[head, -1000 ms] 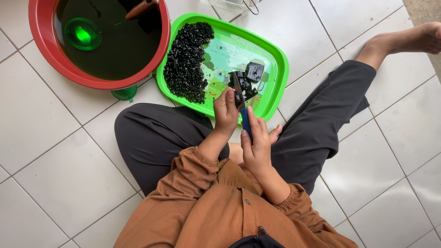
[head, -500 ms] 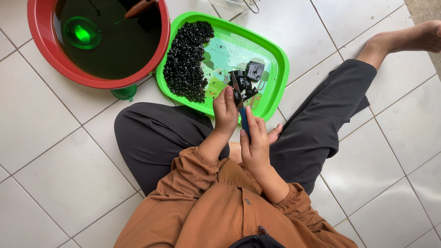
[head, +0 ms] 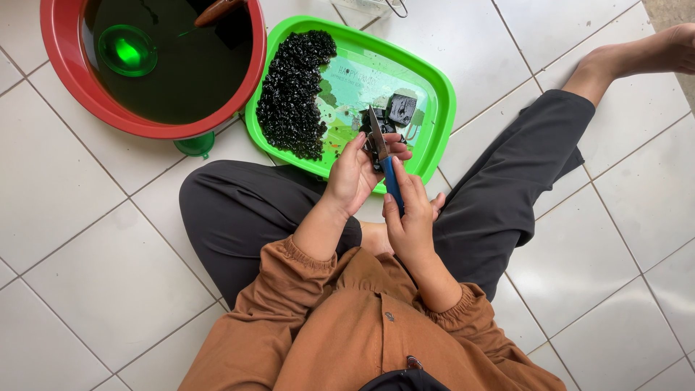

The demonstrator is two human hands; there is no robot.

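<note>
Red basin sits far left of the fingers, on the tiled floor, filled with dark liquid. A green round dipper floats in it, and a brown handle pokes in at the top edge. A small green piece shows under the basin rim, up-left of the left hand.

Green tray lies on the floor just beyond the fingers, touching the person's knees. A heap of small black pieces fills its left part, up-left of the left hand. One larger black cube rests in the tray just above the fingertips.

Left hand: fingers curled shut around a small black chunk, mostly hidden by the thumb, held over the near edge of the tray.

Right hand: fingers closed on the blue handle of a knife, index finger laid along the handle. The blade points up and away, its tip against the chunk between the left fingertips. The two hands touch at the knife.

The person sits cross-legged in dark trousers and orange-brown sleeves; a bare foot lies far right of the fingers.
</note>
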